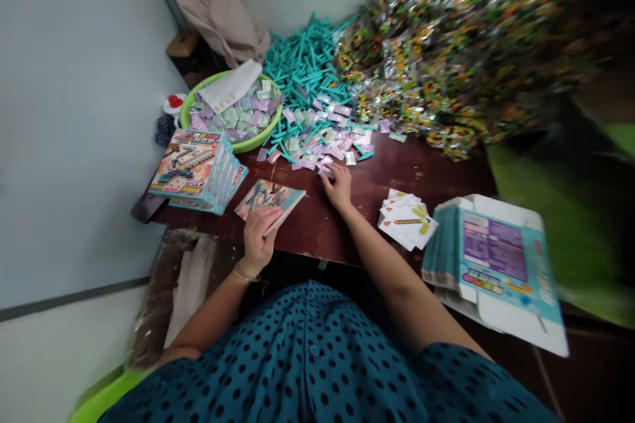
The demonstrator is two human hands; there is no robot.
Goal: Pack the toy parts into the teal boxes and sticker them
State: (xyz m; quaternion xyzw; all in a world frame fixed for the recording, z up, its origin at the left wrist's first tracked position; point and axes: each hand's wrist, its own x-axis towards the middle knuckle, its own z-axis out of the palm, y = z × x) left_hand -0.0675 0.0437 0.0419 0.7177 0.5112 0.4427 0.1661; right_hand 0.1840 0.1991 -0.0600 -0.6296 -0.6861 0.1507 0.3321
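Observation:
My left hand [259, 232] is wrapped over the near side of a printed flat box [278, 195], which lies tilted at the table's front edge. At the near edge of a loose pile of pale small sachets [342, 140], my right hand [339, 186] has its fingertips bent on one pinkish-white sachet [325, 164]. Behind the sachets lies a heap of teal plastic sticks [307, 59], some T-shaped. A stack of similar printed boxes [191, 168] stands left of my left hand. Right of my right forearm are white printed cards [407, 219].
A green basin [186, 112] holds more sachets with a white paper [231, 87] on top. Clear bags of orange, green and black pieces [426, 59] pile up at the back right. Flattened teal cartons [496, 258] stick out at the table's right front edge.

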